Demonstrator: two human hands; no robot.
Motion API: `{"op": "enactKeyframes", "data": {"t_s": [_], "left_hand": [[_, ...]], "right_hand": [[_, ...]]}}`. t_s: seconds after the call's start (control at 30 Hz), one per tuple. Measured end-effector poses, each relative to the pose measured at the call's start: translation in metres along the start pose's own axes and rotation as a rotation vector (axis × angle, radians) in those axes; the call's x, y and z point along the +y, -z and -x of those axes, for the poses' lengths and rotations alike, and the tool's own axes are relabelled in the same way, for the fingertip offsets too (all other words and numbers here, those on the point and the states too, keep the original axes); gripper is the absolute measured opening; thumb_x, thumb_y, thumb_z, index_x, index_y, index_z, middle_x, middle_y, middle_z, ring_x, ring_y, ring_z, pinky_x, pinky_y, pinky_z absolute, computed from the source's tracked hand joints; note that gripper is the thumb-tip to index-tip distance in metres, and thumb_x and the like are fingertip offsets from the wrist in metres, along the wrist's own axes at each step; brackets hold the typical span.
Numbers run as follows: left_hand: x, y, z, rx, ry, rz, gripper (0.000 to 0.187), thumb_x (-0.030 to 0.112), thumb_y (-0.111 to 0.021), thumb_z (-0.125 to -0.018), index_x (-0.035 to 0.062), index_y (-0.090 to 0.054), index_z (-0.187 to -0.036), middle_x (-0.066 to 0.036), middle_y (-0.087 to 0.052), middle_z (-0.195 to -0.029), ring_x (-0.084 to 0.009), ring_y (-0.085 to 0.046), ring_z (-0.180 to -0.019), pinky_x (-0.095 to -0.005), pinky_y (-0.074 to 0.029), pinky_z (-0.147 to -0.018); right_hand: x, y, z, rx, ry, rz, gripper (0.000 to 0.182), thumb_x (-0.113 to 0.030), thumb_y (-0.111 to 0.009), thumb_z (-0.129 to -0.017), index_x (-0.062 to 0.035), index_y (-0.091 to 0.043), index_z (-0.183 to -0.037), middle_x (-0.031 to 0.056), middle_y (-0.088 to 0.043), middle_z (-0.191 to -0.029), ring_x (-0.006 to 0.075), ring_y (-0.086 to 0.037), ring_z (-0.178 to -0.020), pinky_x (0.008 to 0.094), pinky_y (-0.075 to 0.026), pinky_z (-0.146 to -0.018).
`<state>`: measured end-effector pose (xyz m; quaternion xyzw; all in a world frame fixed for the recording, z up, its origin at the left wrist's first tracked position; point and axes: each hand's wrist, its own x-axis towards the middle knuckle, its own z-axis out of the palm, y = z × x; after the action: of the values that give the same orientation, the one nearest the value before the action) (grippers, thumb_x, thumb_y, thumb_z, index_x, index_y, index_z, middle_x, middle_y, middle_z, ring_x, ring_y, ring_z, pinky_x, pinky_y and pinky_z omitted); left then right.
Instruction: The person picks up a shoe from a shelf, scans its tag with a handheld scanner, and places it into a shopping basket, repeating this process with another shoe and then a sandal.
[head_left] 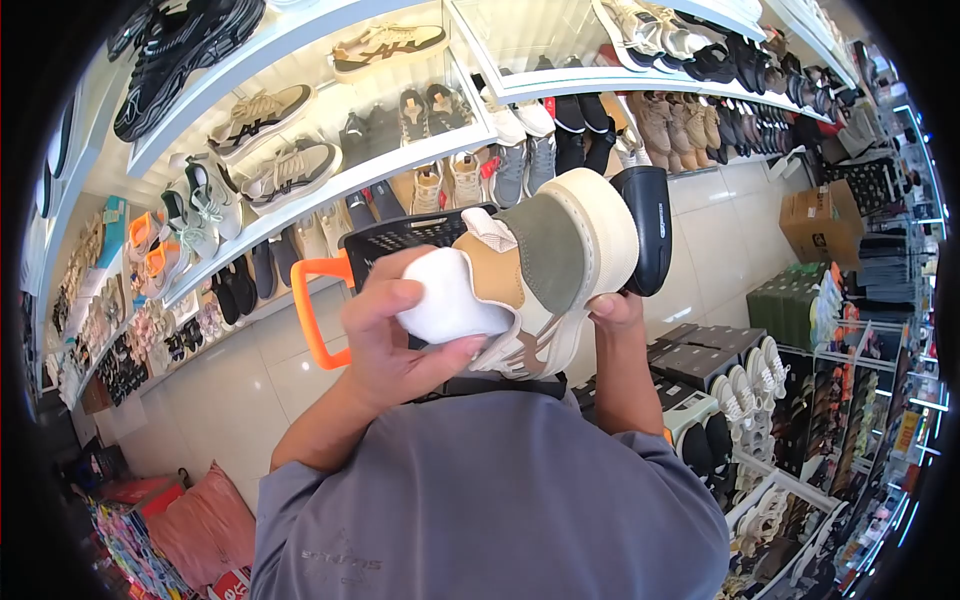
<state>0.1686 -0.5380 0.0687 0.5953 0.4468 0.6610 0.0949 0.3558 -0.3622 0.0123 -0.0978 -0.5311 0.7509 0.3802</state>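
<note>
A chunky sneaker (553, 255) with olive, tan and cream panels is held up in front of my chest, tilted with its thick cream sole to the right. My left hand (385, 325) grips a smooth white wad of stuffing (447, 293) at the shoe's opening, thumb above and fingers below. Under the sole side, my right hand (615, 312) supports the sneaker, most of its fingers hidden behind. Just beyond that hand stands a rounded black object (652, 230) with small lettering, overlapping the sole's edge in this view.
Behind the sneaker is a black basket (408, 236) with an orange handle (307, 310). White shelves (330, 165) of shoes curve across the far side. On the right are stacked shoe boxes (700, 352), white sneakers (745, 400) and a cardboard carton (820, 222). A pink cushion (205, 525) lies lower left.
</note>
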Motion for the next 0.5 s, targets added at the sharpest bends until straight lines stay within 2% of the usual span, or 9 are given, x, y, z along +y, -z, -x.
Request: {"op": "enactKeyframes", "data": {"t_s": [0.03, 0.07, 0.1, 0.17, 0.2, 0.3, 0.5], "left_hand": [[0.0, -0.004, 0.005, -0.028, 0.053, 0.035, 0.081, 0.005, -0.078, -0.073, 0.0141, -0.03, -0.137, -0.024, -0.048, -0.126, -0.0292, -0.052, -0.112, -0.0399, -0.044, -0.09], [-0.001, -0.01, 0.012, 0.059, 0.097, 0.028, 0.073, 0.008, -0.078, -0.074, 0.0127, -0.038, -0.134, -0.022, -0.054, -0.122, -0.0307, -0.056, -0.108, -0.0423, -0.044, -0.092], [0.002, -0.008, 0.007, 0.055, 0.093, 0.027, 0.073, 0.008, -0.078, -0.074, 0.0127, -0.038, -0.134, -0.022, -0.054, -0.122, -0.0307, -0.056, -0.108, -0.0423, -0.044, -0.092], [0.009, 0.0, -0.006, -0.021, 0.072, -0.231, 0.061, 0.012, -0.078, -0.074, 0.0107, -0.048, -0.127, -0.02, -0.061, -0.114, -0.0307, -0.061, -0.101, -0.0458, -0.044, -0.093], [0.009, 0.001, -0.008, -0.023, 0.069, -0.233, 0.061, 0.012, -0.078, -0.074, 0.0107, -0.048, -0.127, -0.02, -0.061, -0.114, -0.0307, -0.061, -0.101, -0.0458, -0.044, -0.093], [0.008, 0.003, -0.01, -0.107, 0.063, -0.314, 0.054, 0.014, -0.077, -0.074, 0.009, -0.054, -0.122, -0.016, -0.065, -0.107, -0.0306, -0.063, -0.096, -0.0478, -0.043, -0.094], [0.003, 0.013, -0.022, -0.23, 0.059, -0.425, 0.046, 0.012, -0.076, -0.073, 0.0069, -0.059, -0.116, -0.012, -0.066, -0.103, -0.0311, -0.062, -0.091, -0.0441, -0.046, -0.086]], "right_hand": [[0.001, 0.002, 0.001, 0.005, 0.006, 0.001, 0.089, -0.029, -0.085, -0.063, 0.0027, -0.042, -0.134, 0.0131, -0.055, -0.125, 0.0228, -0.055, -0.113, 0.0354, -0.045, -0.095], [0.002, 0.002, 0.002, 0.003, 0.002, -0.009, 0.089, -0.028, -0.084, -0.063, 0.0025, -0.042, -0.134, 0.013, -0.055, -0.126, 0.0228, -0.055, -0.113, 0.0357, -0.045, -0.096], [0.002, 0.003, 0.001, -0.002, 0.0, -0.018, 0.088, -0.027, -0.084, -0.063, 0.0023, -0.042, -0.134, 0.0128, -0.054, -0.126, 0.0227, -0.055, -0.114, 0.0359, -0.045, -0.096], [0.0, 0.004, 0.001, 0.018, -0.054, -0.054, 0.087, -0.025, -0.084, -0.062, 0.0019, -0.042, -0.134, 0.0124, -0.054, -0.126, 0.0228, -0.055, -0.113, 0.0361, -0.045, -0.096], [0.0, 0.004, 0.001, 0.037, -0.115, -0.09, 0.087, -0.024, -0.083, -0.062, 0.0016, -0.042, -0.134, 0.0121, -0.055, -0.125, 0.0228, -0.055, -0.113, 0.0363, -0.045, -0.096], [0.0, 0.003, 0.002, 0.019, -0.12, -0.108, 0.086, -0.022, -0.082, -0.062, 0.0007, -0.042, -0.135, 0.0116, -0.055, -0.125, 0.023, -0.055, -0.113, 0.0363, -0.045, -0.096], [0.005, 0.002, 0.001, 0.022, -0.148, -0.121, 0.085, -0.021, -0.08, -0.064, 0.0005, -0.04, -0.136, 0.012, -0.054, -0.126, 0.0228, -0.054, -0.114, 0.0364, -0.044, -0.097]]}}
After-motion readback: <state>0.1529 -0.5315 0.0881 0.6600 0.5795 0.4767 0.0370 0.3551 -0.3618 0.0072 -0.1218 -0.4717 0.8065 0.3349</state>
